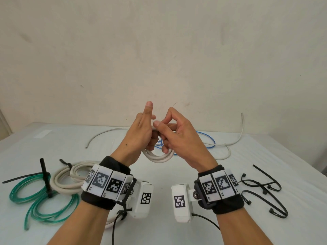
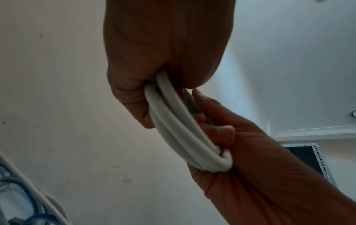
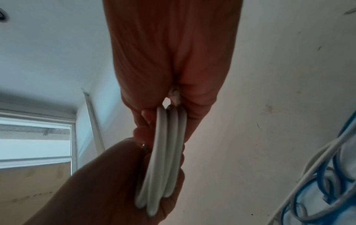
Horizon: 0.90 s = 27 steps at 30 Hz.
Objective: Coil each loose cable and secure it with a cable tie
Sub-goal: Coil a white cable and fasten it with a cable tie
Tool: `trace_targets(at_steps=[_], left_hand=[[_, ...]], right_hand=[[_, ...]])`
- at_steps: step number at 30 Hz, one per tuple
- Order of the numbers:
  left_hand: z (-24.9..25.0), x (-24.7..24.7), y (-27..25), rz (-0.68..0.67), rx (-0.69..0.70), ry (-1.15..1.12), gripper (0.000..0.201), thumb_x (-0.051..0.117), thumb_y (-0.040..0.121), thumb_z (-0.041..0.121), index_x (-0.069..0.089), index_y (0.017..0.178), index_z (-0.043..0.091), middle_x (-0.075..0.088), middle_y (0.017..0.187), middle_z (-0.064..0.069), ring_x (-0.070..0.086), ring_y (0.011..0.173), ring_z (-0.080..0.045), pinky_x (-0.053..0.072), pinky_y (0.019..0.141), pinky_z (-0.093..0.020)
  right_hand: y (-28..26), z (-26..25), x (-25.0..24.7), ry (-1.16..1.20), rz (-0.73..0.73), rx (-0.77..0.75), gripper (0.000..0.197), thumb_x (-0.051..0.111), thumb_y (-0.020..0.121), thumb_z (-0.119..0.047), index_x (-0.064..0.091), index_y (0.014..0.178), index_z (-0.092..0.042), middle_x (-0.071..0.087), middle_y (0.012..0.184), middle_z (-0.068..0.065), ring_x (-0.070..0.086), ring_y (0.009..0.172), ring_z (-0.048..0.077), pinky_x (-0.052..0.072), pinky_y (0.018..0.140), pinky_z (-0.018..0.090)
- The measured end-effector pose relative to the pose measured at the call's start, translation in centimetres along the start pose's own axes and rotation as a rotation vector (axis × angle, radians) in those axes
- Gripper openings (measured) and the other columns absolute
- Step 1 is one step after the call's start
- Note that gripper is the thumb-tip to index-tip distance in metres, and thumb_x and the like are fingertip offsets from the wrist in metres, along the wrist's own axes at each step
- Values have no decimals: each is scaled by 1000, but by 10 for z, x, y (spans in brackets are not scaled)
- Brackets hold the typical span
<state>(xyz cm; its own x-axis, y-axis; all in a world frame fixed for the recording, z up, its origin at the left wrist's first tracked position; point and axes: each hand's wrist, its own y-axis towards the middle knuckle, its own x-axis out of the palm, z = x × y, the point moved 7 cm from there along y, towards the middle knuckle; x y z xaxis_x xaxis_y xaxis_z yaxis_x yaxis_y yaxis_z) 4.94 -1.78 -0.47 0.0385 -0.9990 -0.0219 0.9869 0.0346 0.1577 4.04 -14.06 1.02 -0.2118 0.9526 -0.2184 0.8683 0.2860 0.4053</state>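
A white cable coil of several loops hangs in the air between both hands, above the table's middle. My left hand grips its left side with curled fingers, the index finger pointing straight up. My right hand pinches the top of the coil with thumb and forefinger, its other fingers curled round the loops. The left wrist view shows the coil leaving the left fist and running into the right hand. In the right wrist view the loops lie side by side, held from below by the left hand.
On the table, a green tubing coil and a beige cable coil lie at the left, each bound with a black tie. Loose white cable and blue cable lie behind the hands. Several black cable ties lie at the right.
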Motion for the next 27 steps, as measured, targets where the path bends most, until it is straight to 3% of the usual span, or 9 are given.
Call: trace_targets(at_steps=[4, 8, 13, 17, 20, 22, 27], left_hand=[[5, 14, 0, -151, 69, -37, 71, 29, 108, 59, 61, 120, -3, 48, 57, 5, 49, 56, -21, 45, 58, -29], [-1, 17, 0, -174, 39, 10, 64, 31, 110, 53, 66, 98, 1, 48, 60, 2, 57, 58, -19, 51, 68, -32], [-3, 19, -1, -85, -17, -76, 45, 33, 112, 37, 50, 81, 9, 38, 55, 4, 41, 46, -12, 40, 51, -22], [-2, 13, 3, -13, 27, -56, 40, 33, 107, 22, 47, 71, 10, 41, 60, 2, 36, 45, -11, 39, 46, -23], [-4, 11, 4, -12, 19, -10, 40, 35, 106, 21, 50, 71, 9, 45, 52, 8, 39, 47, -12, 44, 48, -29], [-5, 13, 4, -9, 20, 25, 40, 36, 106, 21, 50, 70, 9, 44, 48, 12, 38, 44, -11, 43, 48, -29], [-9, 21, 5, -6, 80, 106, 45, 37, 107, 23, 55, 68, 8, 43, 56, 2, 40, 45, -14, 44, 52, -30]], right_hand=[[3, 2, -9, 36, 86, -14, 32, 64, 104, -24, 40, 87, -10, 49, 61, 7, 40, 47, 19, 43, 51, 34], [2, 5, -20, 48, 168, -17, 30, 59, 107, -23, 39, 91, -8, 56, 63, -1, 44, 43, 17, 42, 48, 29], [0, 4, -21, 123, 160, -6, 28, 56, 108, -23, 38, 92, -9, 51, 62, -4, 38, 47, 15, 42, 48, 26], [1, -2, -21, 6, 116, -21, 30, 58, 107, -23, 38, 92, -6, 56, 65, 5, 49, 48, 20, 53, 53, 38], [0, -2, -23, -137, 77, 27, 29, 60, 105, -28, 42, 89, -12, 69, 73, 11, 65, 56, 26, 60, 68, 54], [0, 0, -26, -168, 59, 72, 27, 60, 105, -28, 43, 88, -14, 74, 79, 12, 70, 62, 27, 60, 74, 55], [-2, 3, -38, -243, 28, 168, 27, 61, 104, -28, 47, 97, -6, 77, 85, 12, 76, 73, 27, 62, 83, 56]])
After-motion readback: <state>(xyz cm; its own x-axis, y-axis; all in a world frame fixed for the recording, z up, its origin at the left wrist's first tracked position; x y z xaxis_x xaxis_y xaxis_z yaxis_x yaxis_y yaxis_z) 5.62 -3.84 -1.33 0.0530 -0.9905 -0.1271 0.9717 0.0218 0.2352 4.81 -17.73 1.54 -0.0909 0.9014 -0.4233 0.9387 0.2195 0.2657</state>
